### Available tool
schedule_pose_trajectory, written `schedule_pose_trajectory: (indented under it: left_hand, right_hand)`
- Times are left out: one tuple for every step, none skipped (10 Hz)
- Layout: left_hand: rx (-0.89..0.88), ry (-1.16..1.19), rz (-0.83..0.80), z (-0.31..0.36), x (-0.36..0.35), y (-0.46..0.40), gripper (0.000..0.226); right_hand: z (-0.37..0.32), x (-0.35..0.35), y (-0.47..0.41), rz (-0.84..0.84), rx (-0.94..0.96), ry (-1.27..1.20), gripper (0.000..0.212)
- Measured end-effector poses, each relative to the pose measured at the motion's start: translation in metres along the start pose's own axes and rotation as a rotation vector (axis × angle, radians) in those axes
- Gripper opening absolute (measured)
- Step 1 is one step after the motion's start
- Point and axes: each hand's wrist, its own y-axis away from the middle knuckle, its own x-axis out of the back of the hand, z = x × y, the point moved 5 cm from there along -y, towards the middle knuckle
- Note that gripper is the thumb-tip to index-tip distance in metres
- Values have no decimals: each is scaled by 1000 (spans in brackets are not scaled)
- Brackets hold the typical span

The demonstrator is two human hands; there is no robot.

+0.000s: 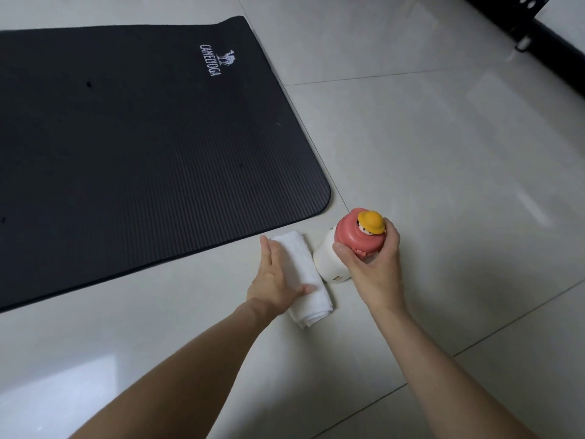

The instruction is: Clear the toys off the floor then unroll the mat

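The mat [133,147] lies flat on the floor [443,185], fully spread in the part that shows, so the unrolling looks done. Just beside its near corner lies a folded towel [304,280]; the left hand [278,280] rests flat on it with fingers straight, probably to smooth it. The right hand [373,264] grasps a white bottle [329,264] by its pink cap [361,232], setting it next to the towel, within reach of the mat.

Even, soft indoor light; pale glare patches on glossy floor tiles [443,137]; wide-angle bending at edges; slight overall softness.
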Motion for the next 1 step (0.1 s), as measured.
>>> schedule_pose_trajectory:
  left_hand:
    - [34, 67, 72, 2, 33, 19, 107]
  right_hand:
    - [-9, 12, 12, -8, -16, 19, 98]
